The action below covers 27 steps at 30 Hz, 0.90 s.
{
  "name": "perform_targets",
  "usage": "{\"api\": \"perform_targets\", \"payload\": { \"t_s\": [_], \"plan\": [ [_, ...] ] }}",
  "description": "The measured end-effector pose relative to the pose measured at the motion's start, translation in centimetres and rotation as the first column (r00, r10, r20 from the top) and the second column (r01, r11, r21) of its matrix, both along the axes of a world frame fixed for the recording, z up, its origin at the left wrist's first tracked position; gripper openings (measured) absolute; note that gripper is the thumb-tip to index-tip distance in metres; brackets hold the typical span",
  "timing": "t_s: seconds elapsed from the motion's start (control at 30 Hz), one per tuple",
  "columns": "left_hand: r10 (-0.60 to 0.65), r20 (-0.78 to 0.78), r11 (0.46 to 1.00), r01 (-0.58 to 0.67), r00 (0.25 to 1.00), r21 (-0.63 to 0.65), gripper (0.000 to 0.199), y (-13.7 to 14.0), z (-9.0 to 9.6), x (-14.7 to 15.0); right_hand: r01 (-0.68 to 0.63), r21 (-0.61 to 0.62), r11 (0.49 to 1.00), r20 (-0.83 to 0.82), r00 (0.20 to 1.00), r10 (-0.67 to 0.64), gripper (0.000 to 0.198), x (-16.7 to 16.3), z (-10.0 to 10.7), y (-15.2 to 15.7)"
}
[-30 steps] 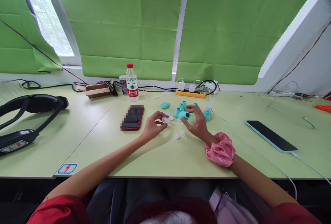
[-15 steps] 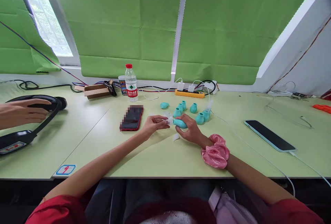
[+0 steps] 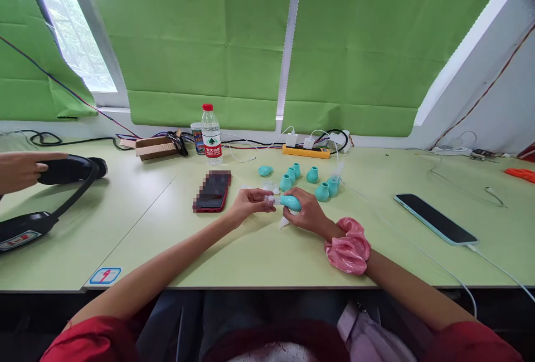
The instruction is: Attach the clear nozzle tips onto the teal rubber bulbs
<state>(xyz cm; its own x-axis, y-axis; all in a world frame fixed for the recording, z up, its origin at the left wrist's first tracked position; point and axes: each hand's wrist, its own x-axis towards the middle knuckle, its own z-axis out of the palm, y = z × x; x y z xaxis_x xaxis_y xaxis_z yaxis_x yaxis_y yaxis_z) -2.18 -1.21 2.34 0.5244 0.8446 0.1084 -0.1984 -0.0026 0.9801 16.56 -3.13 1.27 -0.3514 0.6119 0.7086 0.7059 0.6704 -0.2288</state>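
Observation:
My right hand [image 3: 307, 210], a pink scrunchie on its wrist, is wrapped round a teal squeeze bulb [image 3: 291, 202] lying sideways with its mouth to the left. Between the fingertips of my left hand [image 3: 251, 206] is a small translucent plastic nozzle [image 3: 272, 200], its end against the bulb's mouth. Whether it sits inside the mouth I cannot tell. Behind my hands stand several teal bulbs [image 3: 286, 182], and one bulb [image 3: 264, 170] lies on its side. More clear plastic pieces [image 3: 270, 185] lie just behind my left fingers. Under my right hand is a whitish piece [image 3: 284, 222].
A red-cased phone [image 3: 212, 191] lies left of my hands, with a water bottle [image 3: 212, 136] behind it. At right, a phone [image 3: 434, 219] is on a charging cable. A yellow power strip [image 3: 306, 151] lies at the back. Another person's hand [image 3: 20, 171] touches a black headset [image 3: 75, 195].
The nozzle and bulb now line up end to end, with the bulb turned more level. The other person's hand has shifted left on the headset.

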Motion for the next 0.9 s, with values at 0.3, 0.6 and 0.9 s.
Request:
{"api": "perform_targets", "payload": {
  "t_s": [0.3,0.6,0.9],
  "plan": [
    [-0.026,-0.001,1.0,0.026,1.0,0.0,0.041,-0.1,-0.2,0.2,-0.069,-0.005,0.998,-0.008,0.998,0.069,0.024,0.2,-0.3,0.2],
    [-0.04,-0.024,0.998,0.041,0.999,0.053,0.037,-0.5,0.0,0.3,-0.08,-0.009,0.997,-0.049,0.996,0.08,0.019,-0.2,-0.7,-0.1],
    [-0.01,-0.039,0.987,0.016,0.999,0.161,0.038,-1.1,0.0,0.8,-0.103,-0.295,0.95,-0.221,0.974,0.037,0.015,-0.7,-0.2,-0.5]
  ]
}}
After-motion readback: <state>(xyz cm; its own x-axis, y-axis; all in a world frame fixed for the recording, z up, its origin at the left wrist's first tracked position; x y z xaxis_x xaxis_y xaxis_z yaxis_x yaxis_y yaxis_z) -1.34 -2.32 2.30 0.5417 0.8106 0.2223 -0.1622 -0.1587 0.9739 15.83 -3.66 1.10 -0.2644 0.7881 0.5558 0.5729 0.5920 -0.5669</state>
